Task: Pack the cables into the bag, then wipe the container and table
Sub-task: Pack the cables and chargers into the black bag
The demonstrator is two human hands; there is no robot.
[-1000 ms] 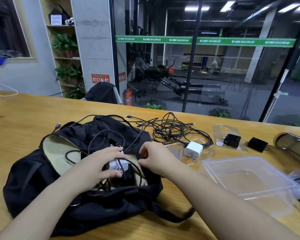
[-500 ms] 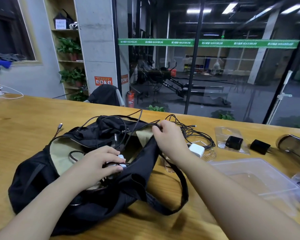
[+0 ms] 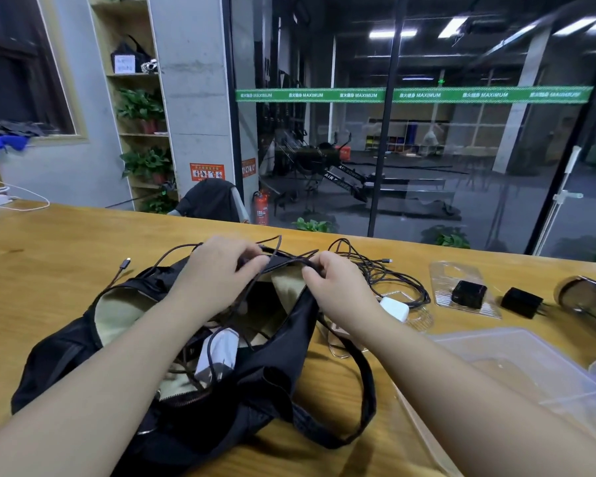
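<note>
Head view: a wooden desk (image 3: 49,256) stands before a glass wall with a green "MAXIMUM" banner (image 3: 413,95). The left hand (image 3: 217,273) has risen out of the open black fabric bag (image 3: 272,370) and now pinches dark cables (image 3: 386,273) at its far rim; the right hand (image 3: 338,287) grips that rim. A clear plastic container (image 3: 516,370) sits at the right.
</note>
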